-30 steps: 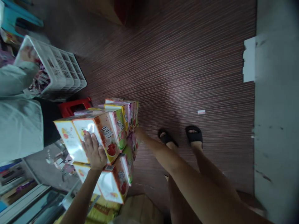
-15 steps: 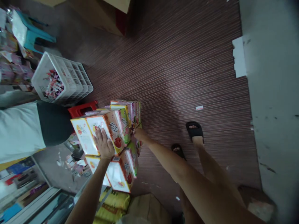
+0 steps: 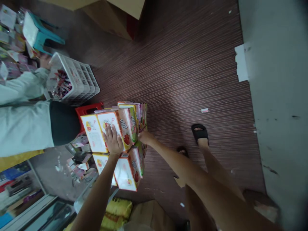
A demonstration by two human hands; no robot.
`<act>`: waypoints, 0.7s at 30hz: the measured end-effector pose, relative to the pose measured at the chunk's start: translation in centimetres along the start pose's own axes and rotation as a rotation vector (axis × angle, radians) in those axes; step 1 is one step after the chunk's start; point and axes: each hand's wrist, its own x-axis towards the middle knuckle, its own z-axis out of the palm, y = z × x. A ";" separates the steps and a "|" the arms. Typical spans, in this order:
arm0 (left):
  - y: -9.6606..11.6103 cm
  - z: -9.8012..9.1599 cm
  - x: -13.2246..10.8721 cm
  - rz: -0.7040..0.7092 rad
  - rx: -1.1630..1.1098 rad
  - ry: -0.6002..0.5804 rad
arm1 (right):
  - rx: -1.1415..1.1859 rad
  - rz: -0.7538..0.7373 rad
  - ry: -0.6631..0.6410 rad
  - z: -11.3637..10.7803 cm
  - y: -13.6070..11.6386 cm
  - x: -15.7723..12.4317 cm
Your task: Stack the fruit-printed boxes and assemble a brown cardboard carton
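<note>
Several cartons printed with fruit pictures stand in stacked rows, the white top of one fruit-print carton (image 3: 103, 117) facing me. My left hand (image 3: 112, 141) lies flat on that top, fingers spread and pointing away. At the right side of the stack, my right hand (image 3: 145, 137) is closed against the edge of a green-and-pink fruit-print carton (image 3: 132, 123); its fingertips are partly hidden there. Nearer to me, another white-topped carton (image 3: 124, 175) sits beside my left wrist.
A co-worker's sleeve (image 3: 26, 85) reaches to a white plastic basket (image 3: 83, 78) of small wrapped packets. A red stool (image 3: 89, 109) is behind the stack. Large cardboard boxes (image 3: 108, 19) stand ahead, a blue stool (image 3: 43, 35) far left, yellow sacks (image 3: 117, 208) below.
The cartons and both hands appear slightly right and higher in view as the camera shifts. The co-worker's arm has come in over the basket. My hands keep their places on the cartons.
</note>
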 end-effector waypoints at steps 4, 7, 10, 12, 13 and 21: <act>-0.1 0.0 -0.1 0.002 0.001 0.008 | 0.000 0.024 0.187 -4.1 -1.0 -1.0; -0.1 -0.1 -0.2 -0.014 0.001 0.003 | 0.032 -0.080 0.354 -4.9 -3.5 -0.3; -0.1 -0.2 -0.4 -0.026 -0.004 -0.010 | 0.045 -0.129 0.187 -1.6 -5.0 -0.3; -0.1 -0.3 -0.6 -0.027 -0.001 -0.015 | 0.027 -0.112 0.069 0.9 -5.1 -1.0; -0.2 -0.3 -0.7 -0.028 0.001 -0.014 | 0.007 -0.097 0.037 1.6 -5.0 -1.6; -0.1 -1.0 0.3 -0.029 -0.044 -0.034 | 0.021 0.062 0.252 -0.5 1.7 -6.1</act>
